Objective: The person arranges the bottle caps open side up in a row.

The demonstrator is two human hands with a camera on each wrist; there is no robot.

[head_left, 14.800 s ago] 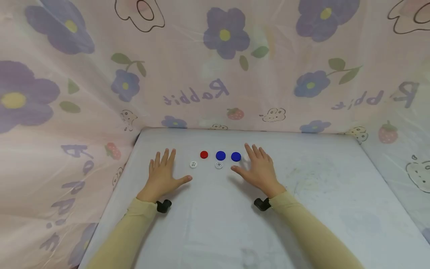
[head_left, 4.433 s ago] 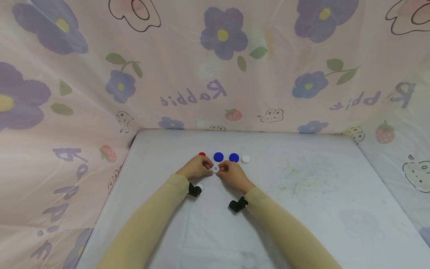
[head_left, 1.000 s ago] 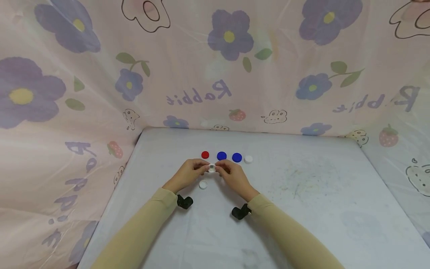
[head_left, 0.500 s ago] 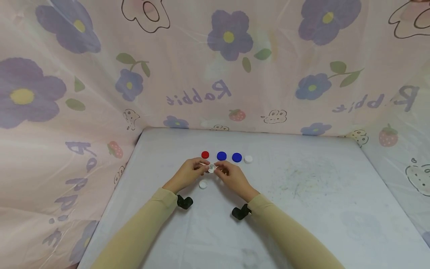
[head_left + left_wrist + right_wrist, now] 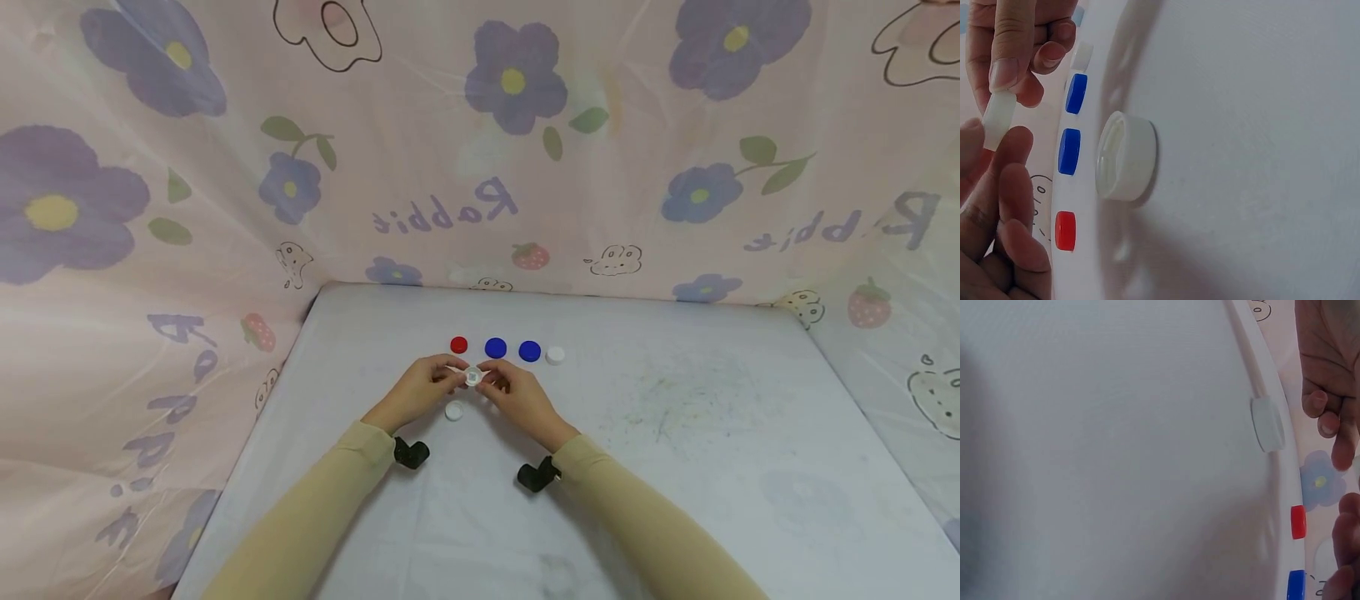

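Observation:
Just above the table, my left hand [image 5: 422, 386] and right hand [image 5: 521, 393] hold a small white bottle cap [image 5: 472, 377] between them. Thumb and fingertips of each hand pinch its rim from opposite sides. Seen in the left wrist view, the held cap [image 5: 999, 119] stands edge-on between the fingertips. Below the hands lies a second white bottle cap [image 5: 453, 411], its hollow side up. The right wrist view cuts off most of both hands, and the held cap is barely visible there at the edge.
Beyond the hands a row of caps lies on the white table [image 5: 675, 500]: a red cap [image 5: 459, 345], two blue caps, one left [image 5: 496, 348] and one right [image 5: 529, 351], and a white cap [image 5: 555, 356]. A flower-printed sheet [image 5: 420, 167] rises behind the table.
Earlier both hands lay spread beside the caps; now they hold one white cap together. Another white cap has shifted nearer the body. Within the last second the held cap has tilted slightly.

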